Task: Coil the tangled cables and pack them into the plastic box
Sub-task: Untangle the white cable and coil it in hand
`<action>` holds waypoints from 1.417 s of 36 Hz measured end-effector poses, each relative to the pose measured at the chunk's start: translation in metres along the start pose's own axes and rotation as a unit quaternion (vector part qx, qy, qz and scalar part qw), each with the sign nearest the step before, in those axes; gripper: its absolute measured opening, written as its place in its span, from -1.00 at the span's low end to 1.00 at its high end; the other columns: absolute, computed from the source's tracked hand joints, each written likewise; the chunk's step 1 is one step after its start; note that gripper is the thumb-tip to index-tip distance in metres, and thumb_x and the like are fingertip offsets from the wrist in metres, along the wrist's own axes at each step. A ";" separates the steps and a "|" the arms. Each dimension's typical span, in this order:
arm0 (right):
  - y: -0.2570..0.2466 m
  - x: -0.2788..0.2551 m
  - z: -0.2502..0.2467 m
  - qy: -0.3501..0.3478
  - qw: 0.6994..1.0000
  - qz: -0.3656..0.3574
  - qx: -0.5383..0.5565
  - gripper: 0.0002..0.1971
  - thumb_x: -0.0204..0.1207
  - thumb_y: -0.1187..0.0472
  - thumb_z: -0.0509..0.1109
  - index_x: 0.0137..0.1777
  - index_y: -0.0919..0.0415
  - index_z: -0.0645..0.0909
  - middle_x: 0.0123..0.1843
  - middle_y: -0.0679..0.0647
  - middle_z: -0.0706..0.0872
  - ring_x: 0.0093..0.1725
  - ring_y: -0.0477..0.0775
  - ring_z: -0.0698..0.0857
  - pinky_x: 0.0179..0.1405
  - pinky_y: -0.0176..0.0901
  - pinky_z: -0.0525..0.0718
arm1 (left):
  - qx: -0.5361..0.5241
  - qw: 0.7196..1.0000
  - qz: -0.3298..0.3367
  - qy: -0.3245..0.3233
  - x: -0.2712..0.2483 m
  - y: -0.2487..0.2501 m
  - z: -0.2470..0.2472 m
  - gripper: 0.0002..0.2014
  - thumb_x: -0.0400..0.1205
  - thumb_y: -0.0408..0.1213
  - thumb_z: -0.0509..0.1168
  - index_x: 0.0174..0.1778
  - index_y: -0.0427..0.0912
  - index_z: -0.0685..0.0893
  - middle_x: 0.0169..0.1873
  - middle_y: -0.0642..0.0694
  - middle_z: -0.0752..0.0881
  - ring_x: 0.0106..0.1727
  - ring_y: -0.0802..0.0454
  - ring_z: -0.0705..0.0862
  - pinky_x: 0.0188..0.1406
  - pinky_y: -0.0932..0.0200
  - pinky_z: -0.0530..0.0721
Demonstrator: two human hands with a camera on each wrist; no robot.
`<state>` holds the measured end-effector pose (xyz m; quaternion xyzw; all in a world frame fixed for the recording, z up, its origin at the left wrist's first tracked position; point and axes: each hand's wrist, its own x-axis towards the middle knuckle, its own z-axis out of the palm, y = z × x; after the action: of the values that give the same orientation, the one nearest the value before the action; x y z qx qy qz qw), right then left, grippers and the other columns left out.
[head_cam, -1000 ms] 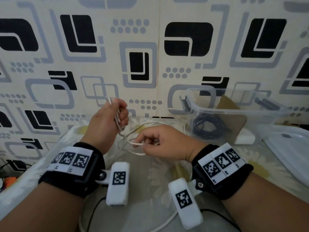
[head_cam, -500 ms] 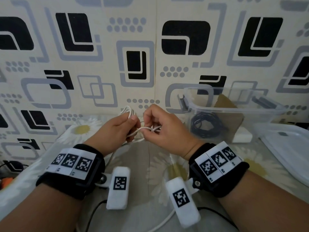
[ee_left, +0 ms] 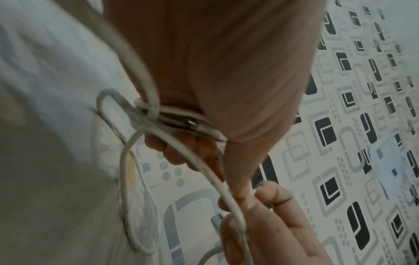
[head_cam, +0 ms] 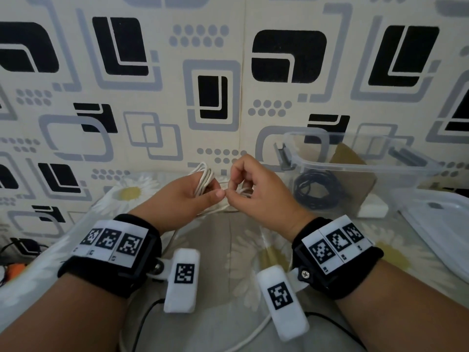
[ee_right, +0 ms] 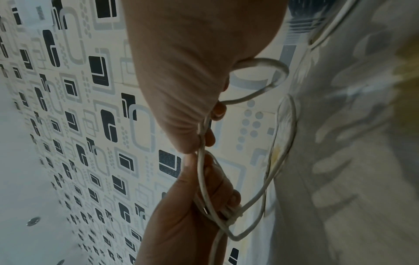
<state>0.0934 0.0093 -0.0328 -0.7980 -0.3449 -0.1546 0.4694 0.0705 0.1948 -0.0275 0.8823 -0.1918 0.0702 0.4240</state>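
Left hand (head_cam: 187, 196) grip clamps white cable (head_cam: 204, 177) coil, right hand (head_cam: 256, 193) grip apparently pinches its strand, plastic box (head_cam: 360, 165) rim near

the head view looks forward and down from above both forearms toward the patterned wall (head_cam: 152, 72) at the far side. the left wrist view sits very close under the left hand (ee_left: 226, 71), facing along it to the fingers. the right wrist view does likewise under the right hand (ee_right: 192, 71). all three share the white cable (head_cam: 203, 179) and both hands.
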 end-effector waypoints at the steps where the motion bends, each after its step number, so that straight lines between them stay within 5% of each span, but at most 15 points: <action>1: 0.000 0.000 0.000 -0.003 1.000 0.006 0.008 -0.78 0.41 0.24 0.43 -0.10 0.00 0.43 -0.19 -0.03 0.67 -0.32 0.15 0.55 -0.23 0.04 0.63 | 0.009 1.000 -0.009 0.009 0.000 -0.001 -0.001 -0.79 0.64 -0.04 0.32 -0.26 -0.01 0.53 -0.60 0.18 0.51 -0.52 0.25 0.44 -0.38 0.31 0.44; 6: -0.001 0.000 -0.001 -0.037 0.999 0.037 0.012 -0.74 0.40 0.15 0.39 0.05 -0.05 0.46 -0.06 -0.03 0.64 -0.17 0.08 0.60 -0.07 -0.04 0.66 | 0.066 0.995 -0.030 0.074 0.001 -0.002 0.000 -0.78 0.65 -0.06 0.32 -0.28 -0.04 0.57 -0.58 0.16 0.55 -0.52 0.29 0.48 -0.38 0.24 0.44; 9: 0.000 -0.001 -0.001 -0.042 0.998 0.040 0.004 -0.66 0.43 0.30 0.38 0.17 0.03 0.49 0.00 -0.02 0.62 0.01 -0.02 0.61 0.08 -0.12 0.63 | 0.058 0.992 -0.041 0.105 0.003 -0.002 0.002 -0.73 0.66 -0.11 0.31 -0.33 -0.14 0.56 -0.53 0.05 0.53 -0.52 0.24 0.45 -0.37 0.19 0.42; 13: 0.003 0.001 -0.002 0.006 0.999 0.033 -0.020 -0.57 0.42 0.37 0.40 0.26 0.05 0.48 0.17 -0.04 0.53 0.20 -0.12 0.49 0.22 -0.38 0.45 | 0.004 0.987 -0.068 0.147 0.004 -0.004 0.001 -0.73 0.67 -0.16 0.30 -0.38 -0.04 0.63 -0.53 0.00 0.56 -0.46 0.07 0.50 -0.31 0.13 0.46; 16: 0.007 0.002 -0.003 0.043 0.996 0.057 -0.046 -0.64 0.43 0.29 0.45 0.19 0.05 0.48 0.13 -0.05 0.48 0.05 -0.20 0.45 0.09 -0.39 0.42 | -0.057 0.978 -0.086 0.181 0.006 -0.007 -0.002 -0.75 0.68 -0.19 0.28 -0.32 -0.10 0.72 -0.64 0.10 0.53 -0.48 0.04 0.49 -0.27 0.11 0.48; 20: 0.010 0.002 -0.003 0.020 0.992 0.114 -0.048 -0.85 0.43 0.12 0.49 -0.19 0.06 0.55 -0.26 -0.12 0.58 -0.34 -0.21 0.49 -0.26 -0.31 0.48 | -0.111 0.972 -0.079 0.190 0.005 -0.006 -0.003 -0.76 0.68 -0.20 0.29 -0.27 -0.17 0.73 -0.61 0.00 0.44 -0.52 0.05 0.38 -0.38 0.15 0.39; 22: 0.011 0.002 -0.002 -0.003 0.990 0.131 -0.054 -0.78 0.44 0.09 0.49 -0.37 0.04 0.54 -0.45 -0.18 0.57 -0.46 -0.26 0.48 -0.34 -0.32 0.47 | -0.137 0.971 -0.064 0.185 0.004 -0.004 -0.003 -0.77 0.64 -0.13 0.32 -0.26 -0.18 0.73 -0.61 0.01 0.44 -0.50 0.04 0.38 -0.36 0.14 0.39; 25: 0.012 0.002 -0.001 -0.007 0.987 0.147 -0.057 -0.75 0.48 0.11 0.44 -0.41 0.05 0.52 -0.47 -0.16 0.56 -0.46 -0.24 0.48 -0.33 -0.30 0.50 | -0.174 0.962 -0.064 0.199 0.004 -0.002 -0.004 -0.78 0.64 -0.16 0.33 -0.30 -0.14 0.71 -0.61 0.02 0.42 -0.51 0.05 0.37 -0.39 0.16 0.40; 32: 0.013 0.001 -0.003 -0.007 0.981 0.175 -0.082 -0.80 0.48 0.17 0.40 -0.32 0.21 0.52 -0.39 0.01 0.56 -0.42 -0.09 0.48 -0.35 -0.23 0.49 | -0.318 0.884 -0.120 0.321 0.008 -0.011 -0.018 -0.76 0.73 -0.25 0.20 -0.25 -0.13 0.63 -0.69 0.13 0.36 -0.62 0.15 0.31 -0.40 0.15 0.32; 42: 0.017 0.004 -0.004 -0.160 0.911 0.241 -0.294 -0.64 0.70 0.20 0.17 -0.38 0.16 0.36 -0.34 0.02 0.44 -0.28 0.03 0.49 -0.48 -0.30 0.27 | -0.518 0.785 -0.107 0.322 0.011 -0.015 -0.031 -0.71 0.76 -0.22 0.12 -0.29 -0.09 0.53 -0.66 0.10 0.19 -0.63 0.15 0.15 -0.60 0.34 0.35; 46: 0.011 0.003 -0.006 -0.229 0.878 0.230 -0.352 -0.73 0.71 0.29 0.11 0.07 0.35 0.65 0.05 0.19 0.68 0.00 0.16 0.62 -0.15 -0.22 0.46 | -0.578 0.729 -0.094 0.355 0.007 -0.014 -0.043 -0.69 0.75 -0.19 0.13 -0.34 -0.06 0.49 -0.65 0.08 0.21 -0.62 0.16 0.14 -0.57 0.34 0.32; 49: 0.011 0.004 -0.004 -0.230 0.873 0.243 -0.354 -0.77 0.69 0.30 0.16 0.09 0.34 0.65 -0.02 0.18 0.64 -0.08 0.11 0.58 -0.26 -0.21 0.45 | -0.589 0.720 -0.086 0.357 0.006 -0.016 -0.043 -0.69 0.75 -0.17 0.14 -0.34 -0.05 0.50 -0.62 0.08 0.22 -0.62 0.16 0.15 -0.56 0.34 0.33; 51: 0.013 0.004 -0.004 -0.203 0.885 0.269 -0.320 -0.85 0.65 0.24 0.27 -0.02 0.29 0.63 -0.10 0.11 0.65 -0.11 0.11 0.61 -0.39 -0.23 0.43 | -0.576 0.743 -0.078 0.332 0.008 -0.015 -0.040 -0.70 0.75 -0.19 0.14 -0.33 -0.05 0.51 -0.63 0.09 0.21 -0.62 0.16 0.14 -0.55 0.34 0.32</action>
<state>0.1055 0.0030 -0.0373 -0.9811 -0.1362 0.0409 0.1315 0.0850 0.2325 -0.0107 0.4034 0.0261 0.2018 0.8921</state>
